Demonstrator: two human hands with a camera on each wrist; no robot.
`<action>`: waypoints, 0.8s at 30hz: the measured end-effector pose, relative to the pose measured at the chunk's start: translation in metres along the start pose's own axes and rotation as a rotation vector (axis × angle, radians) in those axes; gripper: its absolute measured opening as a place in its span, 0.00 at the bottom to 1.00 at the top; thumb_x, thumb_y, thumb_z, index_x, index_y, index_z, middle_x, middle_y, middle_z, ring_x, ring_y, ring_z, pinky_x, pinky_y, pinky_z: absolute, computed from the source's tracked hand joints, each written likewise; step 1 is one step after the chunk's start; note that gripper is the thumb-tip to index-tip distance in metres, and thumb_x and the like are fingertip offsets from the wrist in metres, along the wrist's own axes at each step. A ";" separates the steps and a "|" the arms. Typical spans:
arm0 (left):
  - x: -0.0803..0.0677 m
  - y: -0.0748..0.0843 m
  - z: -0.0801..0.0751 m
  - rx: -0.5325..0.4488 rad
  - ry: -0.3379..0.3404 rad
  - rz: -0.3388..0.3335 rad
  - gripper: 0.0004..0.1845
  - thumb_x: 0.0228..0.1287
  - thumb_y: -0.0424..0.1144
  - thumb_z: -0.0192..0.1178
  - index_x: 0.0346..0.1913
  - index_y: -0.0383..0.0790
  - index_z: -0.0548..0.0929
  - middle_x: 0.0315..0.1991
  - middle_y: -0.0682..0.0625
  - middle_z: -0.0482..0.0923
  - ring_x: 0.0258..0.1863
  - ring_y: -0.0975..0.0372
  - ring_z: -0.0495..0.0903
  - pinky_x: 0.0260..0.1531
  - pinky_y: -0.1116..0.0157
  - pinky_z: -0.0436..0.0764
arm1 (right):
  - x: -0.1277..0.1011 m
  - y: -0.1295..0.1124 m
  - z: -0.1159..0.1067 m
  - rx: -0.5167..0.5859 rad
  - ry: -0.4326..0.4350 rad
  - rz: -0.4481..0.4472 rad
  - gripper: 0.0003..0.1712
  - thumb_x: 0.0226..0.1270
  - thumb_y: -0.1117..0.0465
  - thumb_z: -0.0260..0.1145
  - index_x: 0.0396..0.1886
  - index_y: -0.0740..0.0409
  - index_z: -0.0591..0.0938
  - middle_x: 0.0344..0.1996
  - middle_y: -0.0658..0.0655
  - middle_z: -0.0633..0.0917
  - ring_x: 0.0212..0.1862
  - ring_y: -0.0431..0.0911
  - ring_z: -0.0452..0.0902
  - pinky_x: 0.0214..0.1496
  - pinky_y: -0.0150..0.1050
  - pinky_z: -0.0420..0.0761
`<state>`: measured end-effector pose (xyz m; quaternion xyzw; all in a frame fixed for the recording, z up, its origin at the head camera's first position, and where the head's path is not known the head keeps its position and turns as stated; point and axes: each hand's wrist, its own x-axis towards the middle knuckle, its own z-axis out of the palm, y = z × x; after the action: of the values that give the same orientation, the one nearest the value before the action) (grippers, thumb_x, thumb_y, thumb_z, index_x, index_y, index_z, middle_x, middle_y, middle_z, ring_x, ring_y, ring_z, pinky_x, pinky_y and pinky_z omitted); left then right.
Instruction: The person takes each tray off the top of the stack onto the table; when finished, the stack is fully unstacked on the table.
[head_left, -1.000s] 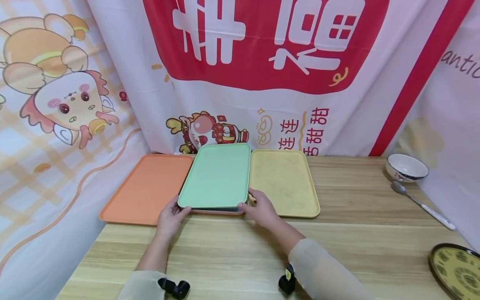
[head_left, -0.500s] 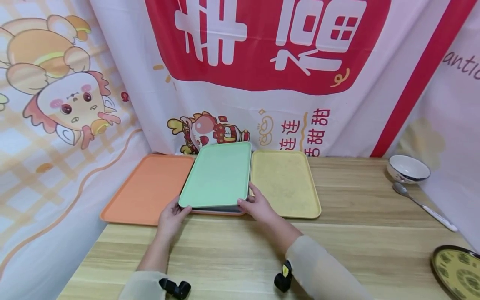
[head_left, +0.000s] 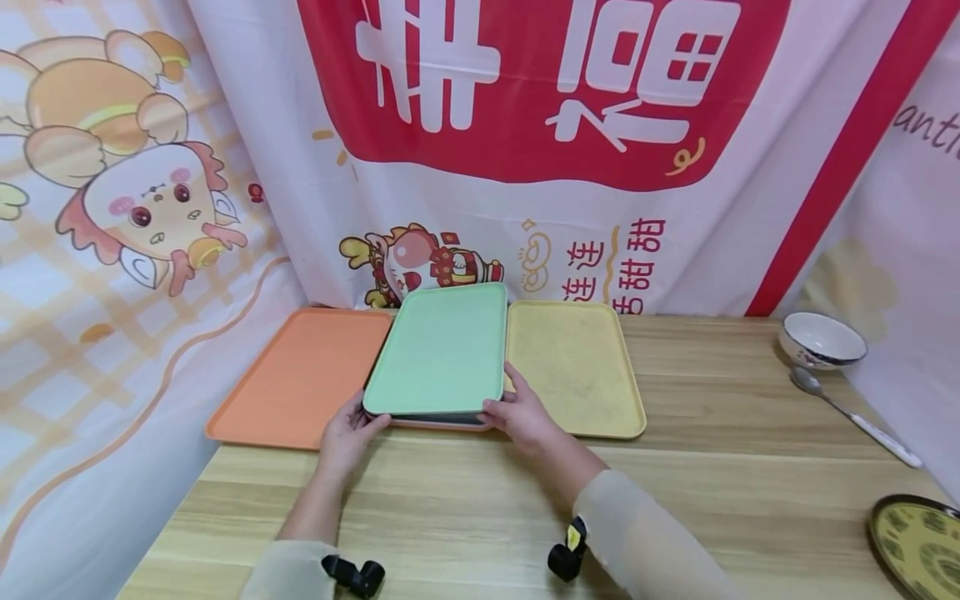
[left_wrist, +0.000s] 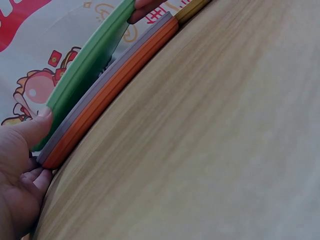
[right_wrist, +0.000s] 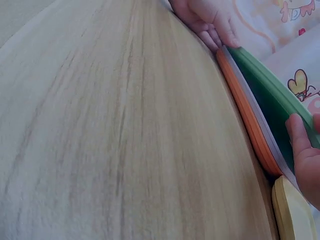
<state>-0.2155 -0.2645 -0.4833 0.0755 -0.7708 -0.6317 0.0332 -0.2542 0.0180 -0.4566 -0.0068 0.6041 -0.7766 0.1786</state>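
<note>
A light green tray [head_left: 442, 354] lies tilted on top of a stack, its right near side raised off a greyish tray [left_wrist: 76, 112] and an orange tray [left_wrist: 107, 97] beneath. At the raised corner my right hand [head_left: 528, 417] pinches the green tray's edge, one finger reaching into the gap below. My left hand [head_left: 347, 433] grips the left near corner of the green tray, thumb on its rim. The other left fingers curl down beside the corner of the lower trays, seen in the left wrist view.
Left of the stack lies another orange tray [head_left: 300, 379]; a yellow tray [head_left: 573, 371] lies to its right. Far right on the wooden table [head_left: 465, 517] are a bowl [head_left: 821, 340], a spoon [head_left: 855, 417] and a dark-rimmed yellow plate [head_left: 926, 542]. A printed cloth [head_left: 442, 192] hangs behind.
The right fingers have shifted up along the green tray's side, and its right near corner has risen slightly, widening the gap. The left hand stays at its corner. The head view has shifted a little.
</note>
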 end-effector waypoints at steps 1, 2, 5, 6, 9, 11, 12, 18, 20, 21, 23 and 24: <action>0.001 0.000 0.001 -0.002 0.000 -0.003 0.44 0.66 0.35 0.63 0.76 0.28 0.48 0.77 0.34 0.48 0.77 0.46 0.50 0.77 0.57 0.58 | -0.001 -0.001 -0.001 0.014 0.008 0.001 0.49 0.69 0.78 0.55 0.80 0.48 0.43 0.64 0.76 0.69 0.43 0.46 0.80 0.55 0.41 0.87; 0.001 0.000 0.001 -0.001 0.000 -0.007 0.44 0.66 0.34 0.63 0.76 0.28 0.48 0.77 0.34 0.48 0.77 0.46 0.50 0.77 0.57 0.58 | -0.002 -0.003 -0.002 0.028 0.014 -0.001 0.49 0.69 0.78 0.55 0.80 0.48 0.43 0.63 0.76 0.69 0.42 0.46 0.80 0.55 0.41 0.87; 0.003 0.000 0.002 0.008 0.004 -0.008 0.44 0.65 0.31 0.63 0.76 0.27 0.47 0.77 0.33 0.47 0.77 0.45 0.50 0.77 0.56 0.58 | -0.007 -0.010 -0.006 0.063 0.016 -0.006 0.50 0.69 0.78 0.54 0.80 0.48 0.43 0.63 0.75 0.69 0.41 0.43 0.80 0.51 0.37 0.88; 0.003 -0.001 0.002 0.011 0.005 0.000 0.43 0.65 0.29 0.62 0.75 0.26 0.47 0.77 0.32 0.47 0.77 0.44 0.50 0.77 0.56 0.58 | -0.008 -0.013 -0.007 0.073 0.014 -0.006 0.50 0.69 0.79 0.54 0.80 0.47 0.42 0.63 0.75 0.69 0.41 0.43 0.80 0.50 0.35 0.88; 0.005 -0.004 0.003 0.045 0.012 0.027 0.42 0.64 0.28 0.62 0.75 0.24 0.49 0.75 0.29 0.50 0.76 0.43 0.52 0.75 0.55 0.60 | -0.015 -0.023 -0.013 0.073 0.002 -0.014 0.50 0.69 0.77 0.55 0.80 0.45 0.43 0.64 0.74 0.69 0.41 0.42 0.81 0.49 0.32 0.88; 0.006 -0.006 0.004 0.073 0.019 0.041 0.41 0.64 0.28 0.62 0.74 0.24 0.50 0.74 0.28 0.51 0.75 0.42 0.54 0.74 0.55 0.62 | -0.020 -0.029 -0.018 0.070 -0.011 -0.026 0.49 0.70 0.77 0.54 0.80 0.45 0.42 0.64 0.74 0.68 0.42 0.41 0.81 0.49 0.32 0.87; 0.007 -0.007 0.004 0.089 0.026 0.042 0.41 0.64 0.28 0.62 0.74 0.24 0.51 0.74 0.28 0.52 0.75 0.42 0.55 0.74 0.56 0.63 | -0.022 -0.033 -0.020 0.070 -0.017 -0.030 0.49 0.70 0.77 0.54 0.80 0.44 0.42 0.63 0.74 0.68 0.42 0.41 0.81 0.49 0.32 0.87; 0.006 -0.009 0.005 0.103 0.044 0.030 0.41 0.64 0.29 0.62 0.74 0.23 0.51 0.73 0.27 0.54 0.74 0.41 0.57 0.72 0.55 0.64 | -0.040 -0.049 -0.041 0.064 -0.063 -0.083 0.49 0.70 0.77 0.52 0.80 0.48 0.39 0.54 0.65 0.74 0.40 0.39 0.83 0.52 0.32 0.87; 0.006 -0.008 0.005 0.097 0.043 0.028 0.41 0.64 0.28 0.62 0.74 0.23 0.51 0.73 0.27 0.54 0.73 0.41 0.57 0.72 0.55 0.64 | -0.047 -0.055 -0.050 0.055 -0.074 -0.106 0.49 0.70 0.77 0.52 0.80 0.48 0.39 0.50 0.60 0.77 0.40 0.39 0.83 0.52 0.32 0.86; 0.006 -0.008 0.005 0.092 0.042 0.029 0.40 0.65 0.28 0.62 0.73 0.23 0.51 0.73 0.27 0.54 0.73 0.41 0.57 0.72 0.55 0.64 | -0.051 -0.058 -0.055 0.050 -0.080 -0.119 0.49 0.70 0.77 0.52 0.80 0.49 0.38 0.49 0.58 0.78 0.41 0.39 0.83 0.53 0.33 0.86; 0.005 -0.007 0.005 0.085 0.042 0.032 0.40 0.65 0.28 0.62 0.73 0.23 0.52 0.72 0.26 0.54 0.73 0.41 0.56 0.72 0.55 0.63 | -0.058 -0.063 -0.066 0.047 -0.086 -0.147 0.49 0.69 0.77 0.52 0.80 0.50 0.38 0.45 0.54 0.80 0.41 0.39 0.84 0.53 0.33 0.86; 0.005 -0.006 0.005 0.085 0.044 0.035 0.40 0.64 0.28 0.62 0.73 0.22 0.52 0.72 0.26 0.54 0.73 0.40 0.57 0.72 0.55 0.63 | -0.062 -0.066 -0.071 0.046 -0.084 -0.160 0.50 0.69 0.78 0.52 0.80 0.50 0.38 0.44 0.53 0.81 0.42 0.39 0.84 0.53 0.33 0.86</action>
<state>-0.2205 -0.2611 -0.4902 0.0771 -0.7972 -0.5960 0.0580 -0.2298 0.1164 -0.4011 -0.0836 0.5754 -0.8012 0.1412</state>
